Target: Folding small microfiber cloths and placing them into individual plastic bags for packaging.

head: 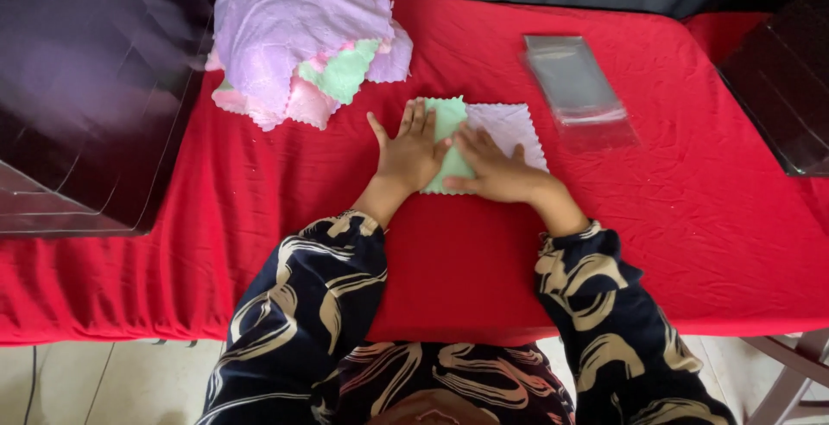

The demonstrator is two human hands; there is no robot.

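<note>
At frame centre we are pressing our left hand (411,150) and right hand (494,168), fingers spread flat and grasping nothing, onto the green cloth (450,120) overlapping the lilac cloth (511,127), pinning both smooth.

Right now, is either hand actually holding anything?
Nothing is gripped. The left hand and right hand press flat on the small green scalloped-edge cloth, near its middle.

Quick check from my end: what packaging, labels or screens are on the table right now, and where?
Clear plastic sleeves: small flat stack on the red cloth, beyond the right hand; rectangular, transparent, greyish sheen.
Clear plastic box: right table edge; dark inside, only partly in view.
Labels, signs, screens: none visible.
</note>
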